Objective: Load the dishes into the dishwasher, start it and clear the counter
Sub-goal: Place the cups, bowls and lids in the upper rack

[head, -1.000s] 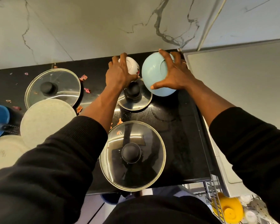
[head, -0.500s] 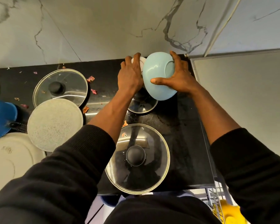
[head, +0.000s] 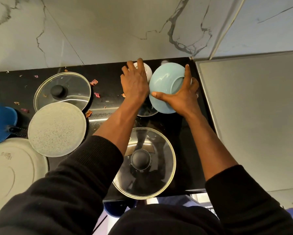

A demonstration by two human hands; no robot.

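Probably glazed ceramic, so stiff, slick, fairly weighty and liable to chip against its neighbour: best held thumb on the outer wall, fingers wrapped round the far side. Pale blue bowl [head: 166, 85], smooth, foot ring showing, tilted at the far right corner of the desk [head: 108, 77], clasped by the right grip [head: 181, 97]. Left grip [head: 135, 82] curled over a small white bowl [head: 148, 72] just beside, at the far edge.

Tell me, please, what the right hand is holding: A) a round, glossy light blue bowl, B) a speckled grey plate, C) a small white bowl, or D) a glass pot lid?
A: the right hand grips the round, glossy light blue bowl, tilted, with the thumb on its outside.
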